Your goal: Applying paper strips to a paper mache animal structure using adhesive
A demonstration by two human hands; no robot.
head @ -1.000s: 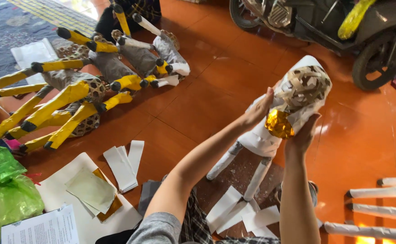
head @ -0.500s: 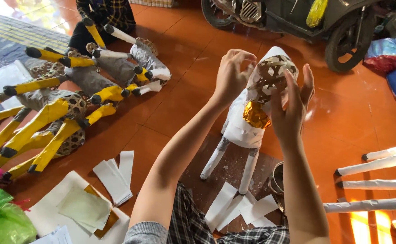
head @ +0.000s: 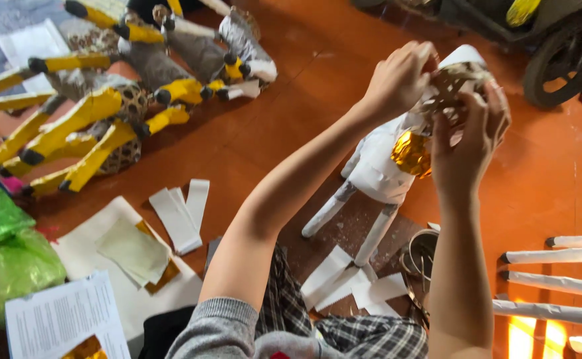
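A white paper animal figure [head: 377,174] stands on thin rolled legs on the orange floor in the head view. Its head is wrapped in spotted brown-and-white paper [head: 452,90], and a gold foil piece [head: 411,153] hangs at its chest. My left hand [head: 399,78] presses on the top left of the head with the fingers curled over the paper. My right hand [head: 469,138] cups the head's right side, fingers spread on the spotted paper. Both forearms reach up from the bottom of the view.
Several finished figures with yellow legs [head: 98,119] lie at the top left. White paper strips [head: 181,213] and sheets lie near my knee, a green plastic bag [head: 5,249] at the left. White rolled sticks [head: 557,276] sit at the right, a motorbike wheel [head: 557,60] beyond.
The view has shifted down and closer. My left hand moved from the side onto the top of the figure's head, and my right hand slid up over the spotted paper.
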